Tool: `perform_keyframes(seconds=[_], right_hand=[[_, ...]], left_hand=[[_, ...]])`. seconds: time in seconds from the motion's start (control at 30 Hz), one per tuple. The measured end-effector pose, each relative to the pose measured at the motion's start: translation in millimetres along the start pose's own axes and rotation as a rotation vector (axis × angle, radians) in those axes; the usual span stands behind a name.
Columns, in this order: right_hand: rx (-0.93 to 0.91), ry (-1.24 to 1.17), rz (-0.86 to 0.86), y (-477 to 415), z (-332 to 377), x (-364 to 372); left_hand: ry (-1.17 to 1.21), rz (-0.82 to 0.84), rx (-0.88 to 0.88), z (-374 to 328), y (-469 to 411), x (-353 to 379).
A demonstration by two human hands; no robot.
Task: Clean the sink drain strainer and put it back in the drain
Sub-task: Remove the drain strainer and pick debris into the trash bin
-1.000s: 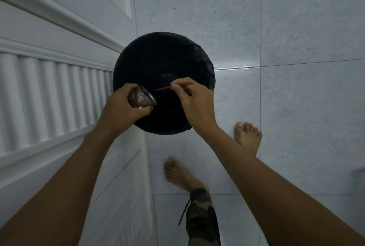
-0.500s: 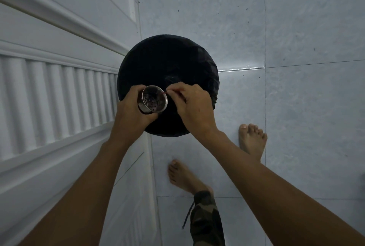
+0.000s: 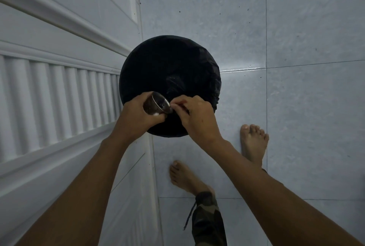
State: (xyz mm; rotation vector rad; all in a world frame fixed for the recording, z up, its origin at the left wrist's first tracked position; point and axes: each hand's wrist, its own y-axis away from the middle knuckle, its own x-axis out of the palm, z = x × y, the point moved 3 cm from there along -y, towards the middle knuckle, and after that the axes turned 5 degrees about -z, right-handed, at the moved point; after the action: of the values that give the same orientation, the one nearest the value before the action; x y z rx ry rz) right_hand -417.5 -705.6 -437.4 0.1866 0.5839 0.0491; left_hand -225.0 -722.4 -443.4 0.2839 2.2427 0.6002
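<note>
The metal sink drain strainer [image 3: 158, 104], a small perforated cup, is gripped in my left hand [image 3: 137, 116] and tilted, its mouth toward the right, over a round bin lined with a black bag [image 3: 169, 64]. My right hand [image 3: 194, 114] is pinched at the strainer's rim. The thin red stick seen earlier is hidden in its fingers, so I cannot tell if it is still held.
The bin stands on a pale tiled floor [image 3: 296, 97], against a white panelled cabinet door [image 3: 59, 87] on the left. My bare feet [image 3: 253, 143] stand on the tiles just behind and right of the bin.
My left hand turned the strainer from showing its outside to its open mouth, then tilted it rightward. My right hand closed in on the rim, and the red stick went out of sight.
</note>
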Motion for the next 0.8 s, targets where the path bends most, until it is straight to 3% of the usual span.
perform_keyframes(seconds=[0.13, 0.27, 0.43, 0.57, 0.7, 0.8], right_hand=[[0.083, -0.016, -0.180, -0.2, -9.1, -7.9], [0.057, -0.088, 0.006, 4.4, -11.0, 5.9], [0.200, -0.063, -0.210, -7.3, -22.2, 1.1], [0.128, -0.130, -0.030, -5.4, -10.5, 14.6], [0.249, -0.084, -0.211, -13.7, -22.5, 4.7], [0.169, -0.168, -0.092, -13.4, -14.1, 10.7]], left_hand=[[-0.015, 0.015, -0.078, 8.8, -2.8, -0.8], [-0.041, 0.026, -0.106, 10.9, -8.1, 2.8], [-0.092, 0.027, -0.139, 11.8, -14.3, 4.1], [-0.085, 0.049, -0.114, 10.1, -16.6, 4.3], [-0.100, 0.048, -0.125, 10.2, -18.2, 1.2], [-0.077, 0.052, -0.134, 9.6, -19.9, -1.2]])
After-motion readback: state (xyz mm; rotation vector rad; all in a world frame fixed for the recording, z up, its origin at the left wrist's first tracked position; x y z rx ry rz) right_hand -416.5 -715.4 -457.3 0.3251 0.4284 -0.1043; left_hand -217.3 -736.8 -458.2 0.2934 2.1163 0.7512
